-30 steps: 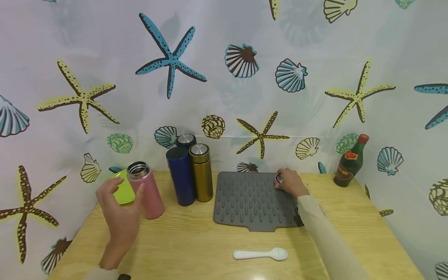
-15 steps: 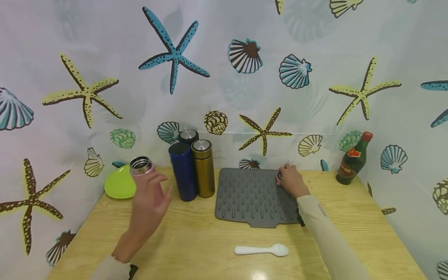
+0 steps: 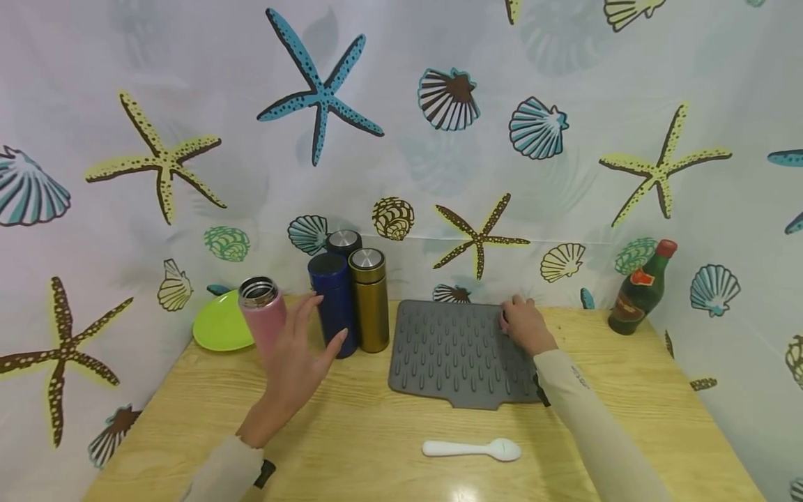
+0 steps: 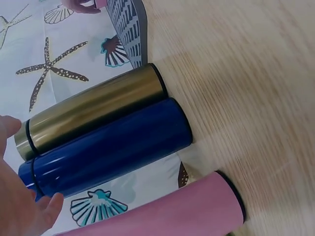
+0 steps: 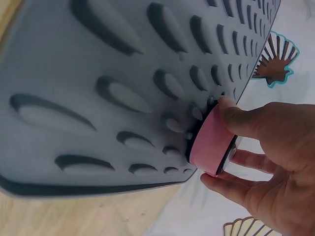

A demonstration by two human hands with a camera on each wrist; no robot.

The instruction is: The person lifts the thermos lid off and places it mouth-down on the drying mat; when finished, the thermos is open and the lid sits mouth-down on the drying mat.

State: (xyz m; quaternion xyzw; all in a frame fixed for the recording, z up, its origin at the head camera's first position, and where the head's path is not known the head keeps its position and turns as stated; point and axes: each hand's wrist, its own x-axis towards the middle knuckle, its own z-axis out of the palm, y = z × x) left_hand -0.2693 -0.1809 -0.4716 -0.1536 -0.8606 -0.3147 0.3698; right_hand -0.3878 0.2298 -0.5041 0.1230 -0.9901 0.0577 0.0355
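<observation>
My right hand (image 3: 525,326) pinches a pink flask lid (image 5: 212,142) between thumb and fingers, at the far right corner of a grey ribbed drying mat (image 3: 452,348). In the right wrist view the lid sits against the mat. My left hand (image 3: 293,369) is spread with thumb and fingers apart, in front of a blue flask (image 3: 332,279). It holds nothing and partly covers an uncapped pink flask (image 3: 260,321), which stands upright to its left. A gold flask (image 3: 371,307) stands beside the blue one, with a dark flask (image 3: 343,240) behind them, mostly hidden.
A lime green plate (image 3: 213,331) is at the back left, behind the pink flask. A white spoon (image 3: 470,449) lies on the wooden table (image 3: 351,446) near the front. A dark green bottle (image 3: 640,289) with a red cap stands back right, before a seashell-patterned curtain (image 3: 401,84).
My left hand has moved right from beside the pink flask to the front of the blue flask. My right hand stays on the lid. The head view has shifted slightly.
</observation>
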